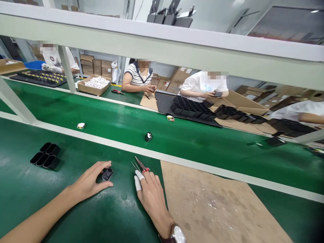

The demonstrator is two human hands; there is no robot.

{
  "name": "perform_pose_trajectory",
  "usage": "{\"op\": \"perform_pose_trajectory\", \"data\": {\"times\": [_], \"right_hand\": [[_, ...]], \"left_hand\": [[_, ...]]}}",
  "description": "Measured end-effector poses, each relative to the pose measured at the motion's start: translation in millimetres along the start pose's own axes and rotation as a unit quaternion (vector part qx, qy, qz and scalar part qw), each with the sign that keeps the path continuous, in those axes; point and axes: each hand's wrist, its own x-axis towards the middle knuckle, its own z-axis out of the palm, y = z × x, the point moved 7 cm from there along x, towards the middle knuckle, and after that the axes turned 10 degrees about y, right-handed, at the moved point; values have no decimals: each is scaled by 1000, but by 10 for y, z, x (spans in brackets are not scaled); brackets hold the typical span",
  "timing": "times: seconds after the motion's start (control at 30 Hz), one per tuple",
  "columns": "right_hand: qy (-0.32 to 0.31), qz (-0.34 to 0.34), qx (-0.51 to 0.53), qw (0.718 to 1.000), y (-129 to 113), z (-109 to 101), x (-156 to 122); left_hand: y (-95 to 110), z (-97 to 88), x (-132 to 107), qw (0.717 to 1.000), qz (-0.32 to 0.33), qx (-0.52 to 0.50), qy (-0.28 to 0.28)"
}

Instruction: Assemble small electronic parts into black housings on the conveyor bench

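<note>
**Left hand (87, 182) at small black case (107, 174), pliers (140, 162) at right hand (152, 190)**

At far left, five black shells (45, 155) in a tight cluster on the green counter (101, 216), open ends up. Next, beyond the white rail (101, 140), a white-topped component (81, 126). Left hand: fingers curved about the small black case, thumb spread away from the index finger; firmness of grip not determinable. Small black case: between thumb and index finger, open end visible, dark insert inside; right of the black shells. Next, slender pale prongs (136, 165) just beside the pliers, both pointing to upper left. Right hand: palm down, fingers bent, white covers on two; grasp on either tool hidden, not determinable. Beyond the white rail, a white-filled case (148, 136). At right, a speckled brown sheet (210, 199), flat on the counter.
</note>
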Motion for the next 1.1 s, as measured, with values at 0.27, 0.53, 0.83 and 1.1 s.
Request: {"op": "perform_pose_trajectory", "data": {"times": [0.27, 0.53, 0.83, 1.1], "right_hand": [[-18, -75, 142, 987, -347, -38, -27], [-9, -88, 188, 978, -398, -54, -59], [-9, -96, 199, 975, -428, -59, 47], [-36, -84, 230, 969, -397, 238, 693]], "left_hand": [[70, -39, 48, 1000, 13, -19, 3], [246, -92, 73, 997, 66, -29, -27], [176, -20, -11, 997, -14, -62, -53], [37, -19, -35, 997, -38, -16, -61]]}}
